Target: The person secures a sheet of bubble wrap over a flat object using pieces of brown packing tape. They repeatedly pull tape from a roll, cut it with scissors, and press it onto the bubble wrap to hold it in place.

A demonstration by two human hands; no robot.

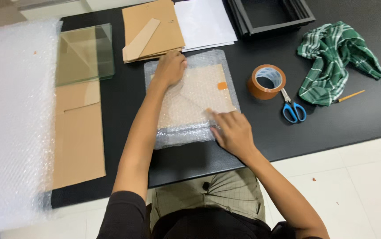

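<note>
Flat rectangular parcel (197, 95) at centre of dark matte counter (367, 110), wrapped in clear bubble wrap; dimpled, glossy film over a tan board-like core. Small orange patch (222, 86) on its right part. Contents under the wrap not determinable.

Left hand (169, 67) pressed flat on far left corner of parcel, fingers together and curled slightly over the edge. Right hand (232, 129) laid palm-down on near right edge, fingers extended and close together, tips on the film. Nothing pinched by either hand as far as visible.

Right of parcel: roll of brown packing tape (266, 82), round, standing flat, just beside blue-handled scissors (292, 109). Further right: crumpled green-and-white checked cloth (336, 59), soft folds, with a thin yellow stick (351, 96) protruding from beneath; remainder hidden by the cloth.

Far side: stack of brown cardboard sheets (155, 28) with a narrow cardboard strip on top, white sheets (204, 22) beside, black rectangular frame (272, 15) cut off by the top edge.

Left: pane of clear greenish glass (84, 55) resting partly over a long cardboard sheet (77, 137). Large sheet of bubble wrap (13, 124) covering the far left, overhanging the near counter edge; extent cut off at the left. Counter surface beneath it obscured. Pale tiled floor (359, 186) near right.
</note>
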